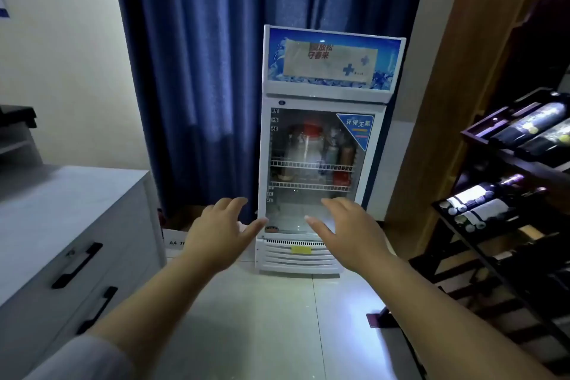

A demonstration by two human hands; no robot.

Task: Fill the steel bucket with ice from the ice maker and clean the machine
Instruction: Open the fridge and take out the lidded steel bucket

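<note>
A white glass-door cooler (320, 163) is seen standing upright on the tiled floor against a blue curtain. Door is shut. A blue ice-themed header panel with Chinese lettering is mounted on top. Bottles and jars are visible on two wire shelves behind the glass. A louvred vent with a yellow sticker is fitted at the base.

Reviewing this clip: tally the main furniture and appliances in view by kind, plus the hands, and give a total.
Glass-door display fridge: 1
Grey drawer cabinet: 1
Dark wine rack with bottles lying on it: 1
Blue curtain: 1
Hands, both open and empty: 2, the left hand and the right hand
Total: 6
</note>
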